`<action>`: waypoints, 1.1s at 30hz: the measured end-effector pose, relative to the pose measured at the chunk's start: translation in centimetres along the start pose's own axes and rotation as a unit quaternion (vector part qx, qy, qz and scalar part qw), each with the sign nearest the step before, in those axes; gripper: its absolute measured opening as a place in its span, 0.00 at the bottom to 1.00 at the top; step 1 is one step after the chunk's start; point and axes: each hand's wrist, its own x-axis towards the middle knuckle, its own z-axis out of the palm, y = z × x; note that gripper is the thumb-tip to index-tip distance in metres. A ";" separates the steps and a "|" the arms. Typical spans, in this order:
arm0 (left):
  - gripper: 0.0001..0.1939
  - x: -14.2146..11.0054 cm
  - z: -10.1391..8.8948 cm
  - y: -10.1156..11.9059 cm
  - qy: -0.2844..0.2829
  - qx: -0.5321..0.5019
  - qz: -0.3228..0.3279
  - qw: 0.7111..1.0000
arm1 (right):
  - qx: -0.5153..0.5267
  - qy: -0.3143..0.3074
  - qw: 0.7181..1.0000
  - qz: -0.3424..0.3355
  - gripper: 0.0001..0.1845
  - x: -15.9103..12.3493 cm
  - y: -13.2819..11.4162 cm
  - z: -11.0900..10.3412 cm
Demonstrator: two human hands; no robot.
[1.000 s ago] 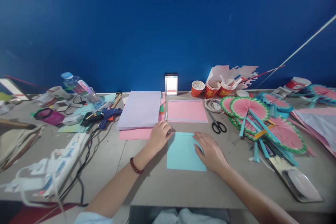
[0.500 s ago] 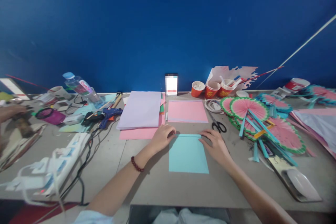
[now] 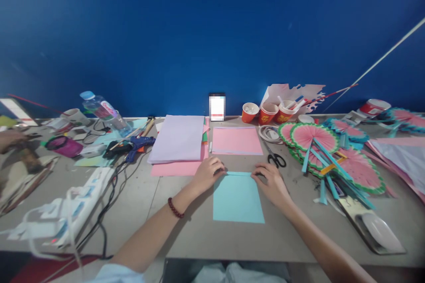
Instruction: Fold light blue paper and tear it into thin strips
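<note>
A light turquoise sheet of paper lies on the table in front of me, with a narrow folded strip along its far edge. My left hand has its fingers closed on the far left corner of that fold. At the far right corner, my right hand pinches the same fold between thumb and fingers. Just beyond my right hand rest black-handled scissors. A stack of lilac paper lies past my left hand, and pink sheets lie beyond the turquoise one.
Pleated watermelon-like paper fans and a white mouse are on the right. Red paper cups stand by the blue wall. On the left are a power strip, a blue glue gun, a bottle and another person's hand.
The turquoise paper has shifted slightly toward me, and its folded strip looks a little tilted. My left hand has moved slightly right and nearer; my right hand has barely moved.
</note>
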 end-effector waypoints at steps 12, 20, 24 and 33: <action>0.11 -0.3 0.6 0.1 -0.032 0.058 0.026 0.997 | 0.035 0.001 0.999 0.001 0.07 0.2 0.0 0.1; 0.12 -0.1 0.0 0.9 0.031 0.054 0.035 0.997 | 0.093 0.039 0.995 0.008 0.11 0.4 -1.4 -0.7; 0.10 -0.3 -0.4 1.7 0.139 0.121 0.087 0.979 | 0.103 0.097 0.989 -0.046 0.09 0.5 -2.0 -1.5; 0.07 -1.0 -0.5 2.4 0.253 0.146 0.166 0.942 | 0.070 0.205 0.970 -0.114 0.07 0.0 -2.6 -2.4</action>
